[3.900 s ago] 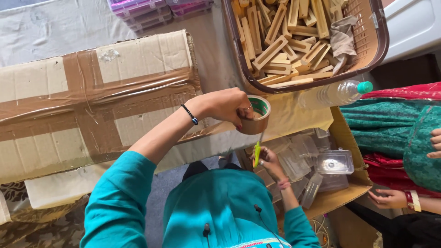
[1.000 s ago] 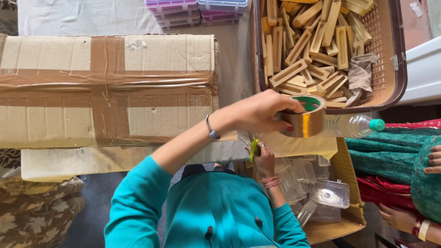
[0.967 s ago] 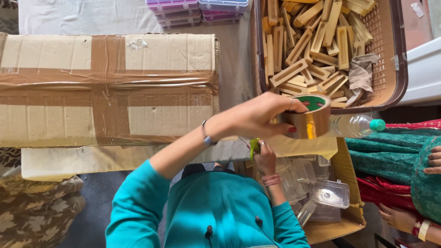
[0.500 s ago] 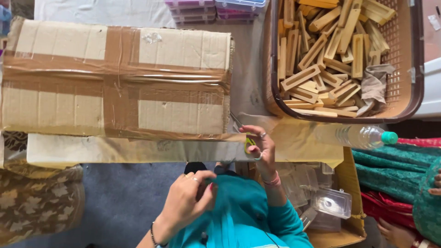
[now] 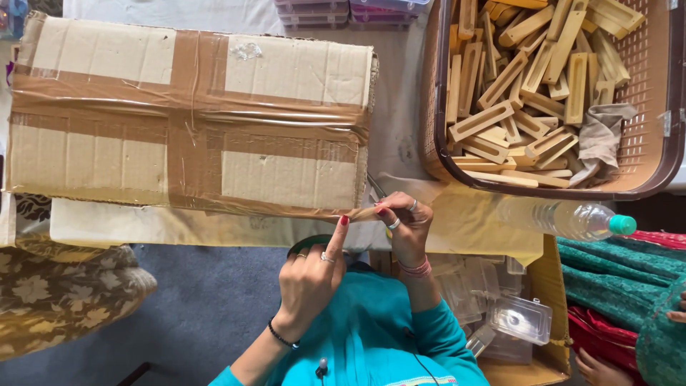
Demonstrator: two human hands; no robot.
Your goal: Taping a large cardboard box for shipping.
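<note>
Left hand (image 5: 309, 275) lowered, tape roll (image 5: 306, 245) beneath grip.

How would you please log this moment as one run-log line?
left hand: holds tape roll, finger up at tape strip | right hand: pinches strip at cardboard box edge | basket of wooden pieces beside

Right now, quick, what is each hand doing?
Left hand: closed around the tape roll, forefinger pressing the tape strip.
Right hand: pinching the strip's end at the cardboard box edge.
</note>
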